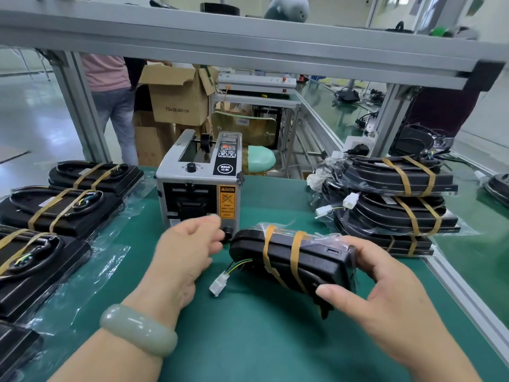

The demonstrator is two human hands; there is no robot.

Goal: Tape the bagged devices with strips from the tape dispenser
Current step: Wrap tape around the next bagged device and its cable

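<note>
Just beyond the left hand [190,244], fingers loosely curled and seemingly empty, stands the dispenser [198,172]. Beside those fingers, the right hand [385,296] grips the twice-banded device [289,257]. A careless reach could put fingertips in the outlet [190,208], and the dangling connector [218,284] could snag.

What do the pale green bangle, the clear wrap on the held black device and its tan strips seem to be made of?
Pale green bangle: probably jade or glass; polished, milky and glossy.
Clear wrap: thin plastic film, crinkled with glints.
Tan strips: adhesive tape, paper or plastic; fairly matte, exact kind unclear.
</note>
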